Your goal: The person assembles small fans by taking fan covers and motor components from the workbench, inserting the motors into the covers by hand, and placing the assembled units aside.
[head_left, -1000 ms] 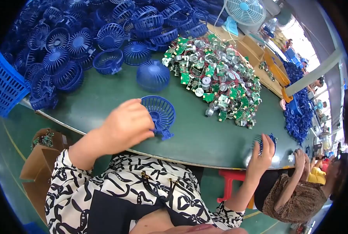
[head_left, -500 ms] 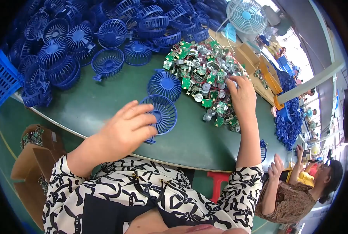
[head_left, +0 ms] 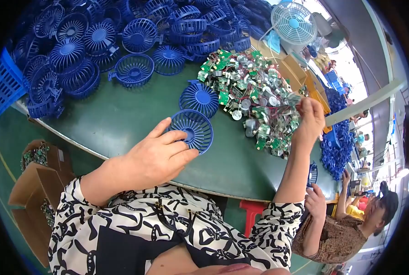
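My left hand [head_left: 161, 158] lies over the near side of a blue round fan cover [head_left: 203, 133], its fingers spread and the fingertips at the rim and inside it. Just beyond lies a second blue fan cover [head_left: 199, 100], dome side up. At the right edge of a heap of green circuit boards with wires and small motors [head_left: 245, 87], my right hand [head_left: 310, 119] is closed in a pinch. A blurred circuit board with wires [head_left: 292, 98] trails from its fingertips over the heap; its exact shape is hard to make out.
Many blue fan covers [head_left: 94, 39] pile up at the back of the green table [head_left: 136, 114]. A blue basket [head_left: 5, 87] stands at far left, cardboard boxes [head_left: 39, 183] below. A white fan [head_left: 294, 23] stands at the back. A co-worker [head_left: 346, 224] sits at right.
My right hand has moved right and slightly toward me, drawing a piece out from the heap. The fingers of my left hand have come further over the near fan cover.
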Action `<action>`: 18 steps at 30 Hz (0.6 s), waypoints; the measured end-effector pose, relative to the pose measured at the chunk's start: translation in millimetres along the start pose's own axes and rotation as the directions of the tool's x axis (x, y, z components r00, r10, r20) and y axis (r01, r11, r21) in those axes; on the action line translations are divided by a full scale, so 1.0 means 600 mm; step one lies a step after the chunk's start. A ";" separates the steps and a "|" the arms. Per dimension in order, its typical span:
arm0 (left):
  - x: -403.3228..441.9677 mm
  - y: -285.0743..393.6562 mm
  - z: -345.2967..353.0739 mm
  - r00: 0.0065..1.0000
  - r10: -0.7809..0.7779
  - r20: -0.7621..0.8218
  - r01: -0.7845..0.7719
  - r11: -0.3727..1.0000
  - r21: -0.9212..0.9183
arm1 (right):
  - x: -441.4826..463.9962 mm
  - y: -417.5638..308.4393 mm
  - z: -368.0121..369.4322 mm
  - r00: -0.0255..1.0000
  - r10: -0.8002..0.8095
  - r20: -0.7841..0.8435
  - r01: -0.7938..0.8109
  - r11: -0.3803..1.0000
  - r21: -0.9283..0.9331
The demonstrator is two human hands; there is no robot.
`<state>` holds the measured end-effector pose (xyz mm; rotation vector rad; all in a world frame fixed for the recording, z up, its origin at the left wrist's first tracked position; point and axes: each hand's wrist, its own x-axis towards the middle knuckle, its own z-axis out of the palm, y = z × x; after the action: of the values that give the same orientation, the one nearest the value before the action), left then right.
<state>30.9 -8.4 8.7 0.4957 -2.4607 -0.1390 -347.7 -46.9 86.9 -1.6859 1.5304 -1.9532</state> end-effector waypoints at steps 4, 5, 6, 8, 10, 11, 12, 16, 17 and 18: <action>0.004 0.005 -0.011 0.997 -0.031 0.068 0.036 0.997 -0.064 | -0.031 -0.018 -0.055 0.984 -0.012 -0.180 0.034 0.993 0.117; 0.003 0.003 -0.009 0.997 -0.041 0.071 0.046 0.997 -0.057 | -0.043 -0.013 -0.070 0.978 -0.014 -0.209 0.039 0.993 0.113; 0.002 0.002 -0.008 0.996 -0.051 0.074 0.055 0.997 -0.050 | -0.052 -0.007 -0.086 0.970 0.021 -0.244 0.020 0.986 0.165; 0.003 0.004 -0.009 0.995 -0.067 0.069 0.069 0.997 -0.036 | -0.064 0.017 -0.125 0.947 0.096 -0.307 -0.010 0.963 0.270; 0.005 0.005 -0.008 0.995 -0.086 0.059 0.087 0.996 -0.028 | -0.065 0.064 -0.202 0.919 0.175 -0.354 -0.040 0.933 0.357; 0.006 0.005 -0.007 0.994 -0.096 0.050 0.097 0.995 -0.025 | -0.065 0.093 -0.248 0.901 0.211 -0.379 -0.048 0.916 0.398; 0.008 0.005 -0.006 0.994 -0.102 0.041 0.103 0.994 -0.023 | -0.064 0.128 -0.294 0.883 0.265 -0.386 -0.064 0.885 0.461; 0.012 0.008 -0.005 0.987 -0.154 0.046 0.154 0.988 -0.001 | -0.081 0.201 -0.365 0.829 0.515 -0.218 -0.386 0.809 0.443; 0.013 0.009 -0.005 0.987 -0.158 0.041 0.158 0.988 0.004 | -0.085 0.185 -0.349 0.811 0.533 -0.241 -0.442 0.828 0.344; 0.013 0.009 -0.004 0.986 -0.163 0.036 0.163 0.987 0.010 | -0.086 0.162 -0.327 0.792 0.551 -0.264 -0.498 0.832 0.244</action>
<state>24.7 -6.5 16.2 0.7032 -2.4549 -0.2077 -532.5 55.2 9.9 -0.7649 1.6545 -2.0193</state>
